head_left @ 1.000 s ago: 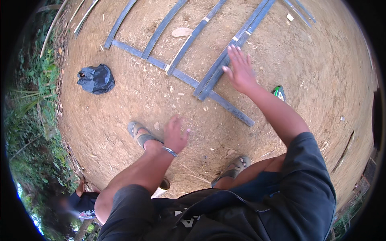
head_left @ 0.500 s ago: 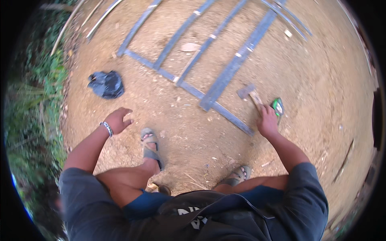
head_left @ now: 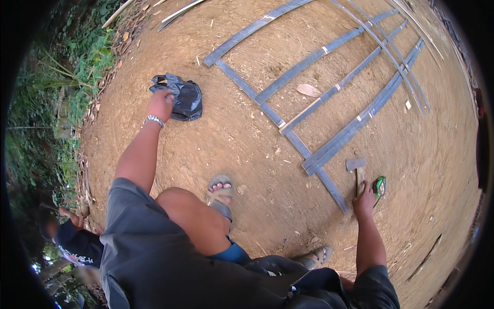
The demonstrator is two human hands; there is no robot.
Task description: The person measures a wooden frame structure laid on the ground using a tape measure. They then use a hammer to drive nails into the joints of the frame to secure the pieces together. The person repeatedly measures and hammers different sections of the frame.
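My left hand, with a chain bracelet at its wrist, is closed at the near-left edge of a black plastic bag on the ground. What the bag contains is hidden. Far to the right, my right hand wraps round the wooden handle of a hatchet, whose flat metal head points away from me. A green and black tape measure sits just right of that hand; I cannot tell whether the fingers touch it.
A frame of dark grey strips lies ahead on the bare dirt, joined crosswise, with light marks. A dry leaf rests between the strips. Green plants border the left side. Another person is at the lower left. Sticks lie around.
My left hand has reached forward to the black bag and closed on its edge. My right hand stays at the hatchet handle. The whole view has swung toward the left.
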